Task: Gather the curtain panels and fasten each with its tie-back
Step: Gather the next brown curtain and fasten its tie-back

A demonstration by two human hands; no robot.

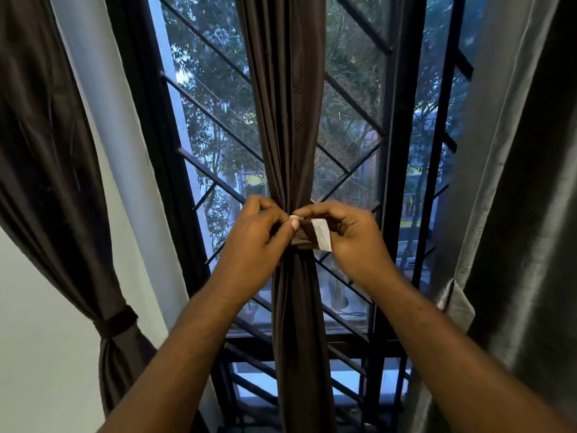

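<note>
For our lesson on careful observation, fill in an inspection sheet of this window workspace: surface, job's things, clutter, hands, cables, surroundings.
Surface: nothing seen.
Job's things: middle curtain panel gathered, brown tie-back round it, its white strip showing, not yet fastened; left curtain panel already tied; right curtain panel hangs loose.
Clutter: nothing seen.
Hands: left hand and right hand each pinch the tie-back.
Cables: nothing seen.
Surroundings: window grille, white wall, trees outside.

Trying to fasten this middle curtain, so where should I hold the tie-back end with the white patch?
Pinch the tie-back end by its edges, coming from the right: its white patch faces you and likely must stay uncovered to stick.
</note>
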